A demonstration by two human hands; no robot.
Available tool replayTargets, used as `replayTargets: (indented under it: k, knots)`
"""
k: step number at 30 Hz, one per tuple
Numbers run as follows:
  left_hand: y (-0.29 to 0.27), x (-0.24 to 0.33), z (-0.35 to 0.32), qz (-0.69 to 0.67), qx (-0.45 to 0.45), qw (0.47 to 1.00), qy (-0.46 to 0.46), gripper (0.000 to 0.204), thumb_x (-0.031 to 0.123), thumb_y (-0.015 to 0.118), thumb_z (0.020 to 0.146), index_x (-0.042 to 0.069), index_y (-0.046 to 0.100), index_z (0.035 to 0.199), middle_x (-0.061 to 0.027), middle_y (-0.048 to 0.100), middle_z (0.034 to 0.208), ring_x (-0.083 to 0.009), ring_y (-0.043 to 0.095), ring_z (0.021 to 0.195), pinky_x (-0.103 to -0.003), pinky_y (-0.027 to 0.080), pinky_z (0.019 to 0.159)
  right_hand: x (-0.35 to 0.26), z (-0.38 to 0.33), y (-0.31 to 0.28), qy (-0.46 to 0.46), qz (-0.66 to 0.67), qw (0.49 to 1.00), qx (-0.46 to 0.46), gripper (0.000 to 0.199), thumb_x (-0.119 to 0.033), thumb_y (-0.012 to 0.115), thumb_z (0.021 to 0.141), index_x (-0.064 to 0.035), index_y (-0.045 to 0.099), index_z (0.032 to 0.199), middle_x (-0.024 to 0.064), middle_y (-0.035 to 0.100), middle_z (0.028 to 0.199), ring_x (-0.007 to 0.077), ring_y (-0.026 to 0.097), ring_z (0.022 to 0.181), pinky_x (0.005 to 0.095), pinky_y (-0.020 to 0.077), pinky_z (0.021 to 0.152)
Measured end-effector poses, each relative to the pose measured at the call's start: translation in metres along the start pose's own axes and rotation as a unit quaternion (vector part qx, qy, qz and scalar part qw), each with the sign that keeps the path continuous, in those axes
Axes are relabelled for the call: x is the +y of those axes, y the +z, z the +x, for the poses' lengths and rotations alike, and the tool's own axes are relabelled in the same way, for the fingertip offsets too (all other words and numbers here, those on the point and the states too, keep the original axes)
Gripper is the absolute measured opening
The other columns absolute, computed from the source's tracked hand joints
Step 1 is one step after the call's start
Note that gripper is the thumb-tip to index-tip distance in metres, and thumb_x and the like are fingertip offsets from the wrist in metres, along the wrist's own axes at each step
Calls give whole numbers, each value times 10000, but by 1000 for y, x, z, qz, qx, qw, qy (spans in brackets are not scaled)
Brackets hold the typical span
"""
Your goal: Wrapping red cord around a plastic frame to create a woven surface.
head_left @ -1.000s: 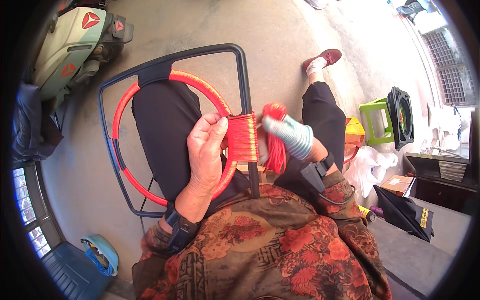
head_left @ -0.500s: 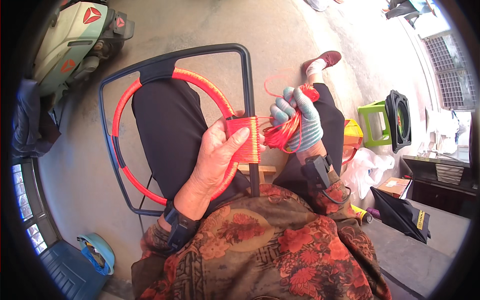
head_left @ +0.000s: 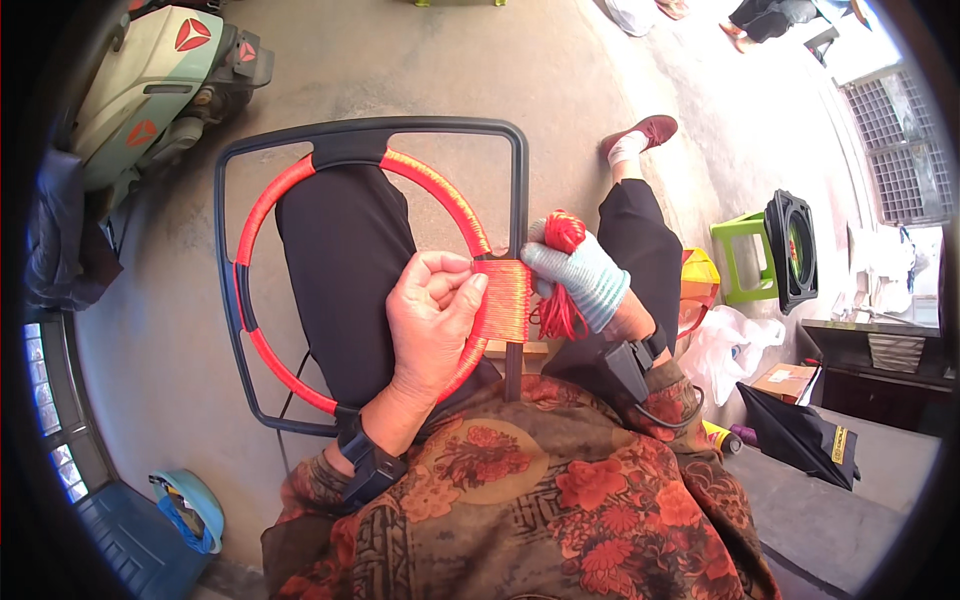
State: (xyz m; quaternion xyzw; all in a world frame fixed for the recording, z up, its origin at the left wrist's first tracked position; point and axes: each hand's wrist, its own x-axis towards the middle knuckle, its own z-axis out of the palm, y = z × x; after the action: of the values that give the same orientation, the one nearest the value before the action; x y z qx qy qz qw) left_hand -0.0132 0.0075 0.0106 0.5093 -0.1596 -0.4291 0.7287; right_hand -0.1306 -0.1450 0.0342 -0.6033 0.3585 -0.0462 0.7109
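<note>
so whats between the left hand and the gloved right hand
In the head view, a band of orange-red cord wrapping on the dark frame fills the gap between the left hand and the right hand.

The black frame (head_left: 370,128) looked like matt metal or plastic. Inside it, the ring (head_left: 262,210) wore glossy orange-red cord wrapping. Beside the ring, the right hand (head_left: 585,275) wore a ribbed knit glove holding fibrous red cord (head_left: 562,232). The floor (head_left: 420,60) below was rough concrete.

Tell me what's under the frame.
Under the frame lie the person's black-trousered legs and bare concrete floor. The left hand and red cord wrap hide what is beneath them.
</note>
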Motion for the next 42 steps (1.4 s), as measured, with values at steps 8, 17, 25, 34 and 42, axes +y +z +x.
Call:
replayTargets:
  k: [8, 17, 25, 34, 42]
  knots:
    - [5, 2, 5, 74, -34, 995, 58, 141, -44, 611, 878, 19, 508, 950, -46, 637, 836, -57, 609, 757, -185, 486, 660, -1, -6, -4, -27, 5, 1000, 9, 178, -176, 658, 875, -36, 590, 789, 5, 553, 665, 88, 524, 570, 260, 434, 533]
    - [-2, -3, 3, 107, -27, 991, 76, 22, -12, 544, 922, 4, 531, 930, -13, 608, 699, -24, 539, 632, -183, 437, 562, 8, -10, -1, -44, -39, 998, 6, 268, -268, 642, 892, -43, 579, 761, 49, 574, 604, 130, 567, 534, 288, 464, 524]
    - [8, -2, 4, 306, 31, 935, 178, 55, 15, 564, 934, -14, 591, 972, -25, 646, 721, -54, 593, 624, -214, 493, 555, 7, -10, -1, -46, -34, 998, 11, 267, -247, 615, 895, -37, 546, 744, 44, 551, 577, 140, 567, 530, 303, 467, 528]
    - [13, 1, 20, 290, 38, 942, 167, 47, 24, 591, 922, -19, 611, 928, -6, 619, 694, -39, 555, 610, -213, 462, 541, 0, -8, -7, -28, -56, 997, 33, 270, -271, 641, 886, -50, 566, 751, 35, 558, 600, 120, 554, 539, 293, 462, 524]
    - [2, -3, 4, 104, 24, 994, 32, 90, 42, 640, 885, -38, 600, 888, -76, 663, 780, -96, 636, 671, -248, 549, 604, 28, -7, -1, -4, 33, 999, 13, 199, -215, 654, 889, -61, 591, 779, -1, 561, 634, 96, 542, 582, 268, 444, 551]
